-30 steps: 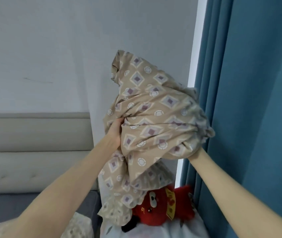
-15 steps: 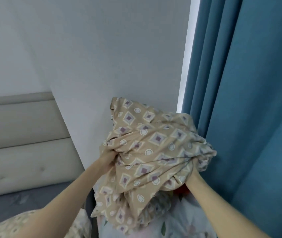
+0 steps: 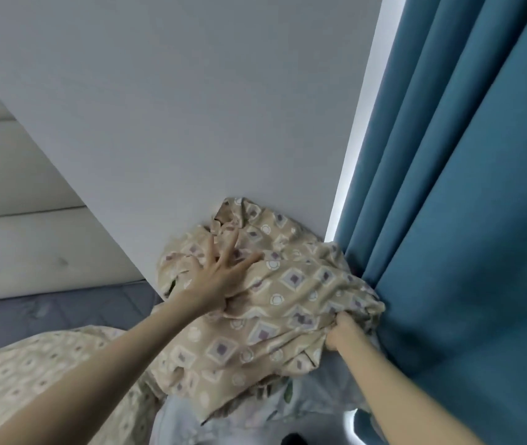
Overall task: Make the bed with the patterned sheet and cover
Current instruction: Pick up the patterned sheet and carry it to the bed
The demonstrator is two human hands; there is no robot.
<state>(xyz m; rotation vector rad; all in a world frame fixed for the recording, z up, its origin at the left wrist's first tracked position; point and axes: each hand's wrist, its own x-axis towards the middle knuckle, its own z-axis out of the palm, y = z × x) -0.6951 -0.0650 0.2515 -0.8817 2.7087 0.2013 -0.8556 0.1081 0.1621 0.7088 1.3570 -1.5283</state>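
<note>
The left hand [image 3: 220, 277], which clutched the raised patterned bundle [image 3: 287, 303] a second ago, now lies flat on it with fingers splayed, pressing it down into the corner between the wall [image 3: 191, 123] and the curtain [image 3: 464, 220]. The right hand [image 3: 342, 332] still grips its edge. The bundle seems parked aside, and the grey mattress [image 3: 63, 309] is not yet sheeted.

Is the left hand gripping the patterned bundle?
No, the left hand presses on the patterned bundle with fingers spread straight; only the right hand grips it.
</note>
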